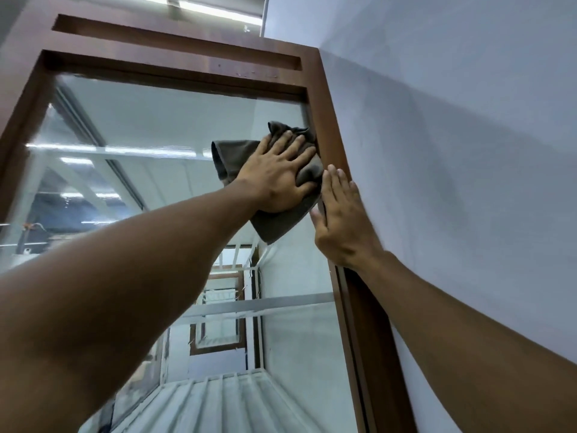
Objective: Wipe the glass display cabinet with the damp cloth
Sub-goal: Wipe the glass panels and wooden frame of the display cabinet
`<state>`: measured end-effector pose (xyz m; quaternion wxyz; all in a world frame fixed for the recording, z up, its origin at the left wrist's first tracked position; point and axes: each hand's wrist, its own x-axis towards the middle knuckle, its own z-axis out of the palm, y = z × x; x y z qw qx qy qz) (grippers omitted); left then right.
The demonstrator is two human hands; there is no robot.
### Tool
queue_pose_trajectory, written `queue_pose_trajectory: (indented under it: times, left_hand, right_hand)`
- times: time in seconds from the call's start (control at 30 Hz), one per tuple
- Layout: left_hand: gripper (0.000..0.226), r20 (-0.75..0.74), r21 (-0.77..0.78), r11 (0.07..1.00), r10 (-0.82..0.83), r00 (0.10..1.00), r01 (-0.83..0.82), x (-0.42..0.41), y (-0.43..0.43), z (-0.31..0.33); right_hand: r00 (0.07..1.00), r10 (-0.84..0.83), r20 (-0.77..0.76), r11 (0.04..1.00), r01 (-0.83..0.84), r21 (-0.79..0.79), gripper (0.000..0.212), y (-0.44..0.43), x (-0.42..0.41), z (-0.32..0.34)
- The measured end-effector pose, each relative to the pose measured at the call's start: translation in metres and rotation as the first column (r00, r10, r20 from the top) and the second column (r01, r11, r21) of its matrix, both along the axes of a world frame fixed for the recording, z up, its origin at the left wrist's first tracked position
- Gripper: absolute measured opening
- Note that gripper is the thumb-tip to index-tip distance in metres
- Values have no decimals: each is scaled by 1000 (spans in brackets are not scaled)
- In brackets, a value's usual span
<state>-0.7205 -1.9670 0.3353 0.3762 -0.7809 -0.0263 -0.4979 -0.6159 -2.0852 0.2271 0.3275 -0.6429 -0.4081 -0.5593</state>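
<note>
As spread left hand (278, 179) presses cloth (231, 154) on glass (156, 126), right hand (340, 220) touches frame (331, 120)

A plain, pale grey-white wall (452, 135) fills the right side, smooth and matte, with soft shadows lying across it. At the top, a long tube light (218, 11) glows against the grey ceiling (18, 14), close to the wall's upper edge.

Two bare hands, the left hand (274, 173) and the right hand (340, 220); one grey-brown cloth (231, 154); one glass display cabinet (327, 98) with a brown wooden frame; one front glass pane (156, 126); one pale wall (452, 151) on the right; one lit ceiling strip light (215, 9) at the far top.
</note>
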Motion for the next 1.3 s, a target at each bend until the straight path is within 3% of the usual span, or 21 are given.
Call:
queue_pose_trajectory:
  times: [0.13, 0.3, 0.47, 0.63, 0.73, 0.9, 1.0, 1.1, 1.3]
  left_hand:
    - [76, 13, -43, 999, -6, 1000, 7, 10, -10, -24]
    - [82, -39, 34, 999, -5, 999, 7, 7, 1, -47]
    - [81, 16, 22, 1000, 2, 1000, -2, 5, -2, -41]
    - [87, 1, 35, 999, -17, 1000, 17, 8, 1, -77]
    - [86, -6, 32, 998, -54, 999, 54, 10, 2, -103]
    - [85, -39, 4, 984, -175, 984, 175, 12, 6, -138]
    - [90, -45, 3, 983, -186, 982, 186, 12, 7, -151]
    - [91, -60, -17, 970, -242, 968, 242, 13, 8, -171]
    - [83, -10, 88, 951, -297, 955, 297, 20, 13, -221]
  right_hand:
    - [993, 112, -43, 993, -110, 42, 75, -2, -4, -6]
    - [994, 103, -23, 993, -102, 53, 74, -2, -5, -26]
    - [996, 94, -9, 994, -93, 55, 77, -1, -3, -29]
    - [970, 231, -78, 970, -223, 100, 66, -10, -14, -32]
    - [981, 174, -84, 984, -170, 48, 62, -11, -15, -43]
    - [975, 168, -142, 984, -174, -33, 79, -19, -25, -51]
    - [966, 197, -165, 979, -204, -22, 71, -23, -29, -53]
    - [982, 126, -141, 990, -134, -50, 60, -22, -27, -53]
    - [995, 12, -103, 993, -23, -112, 63, -16, -21, -53]
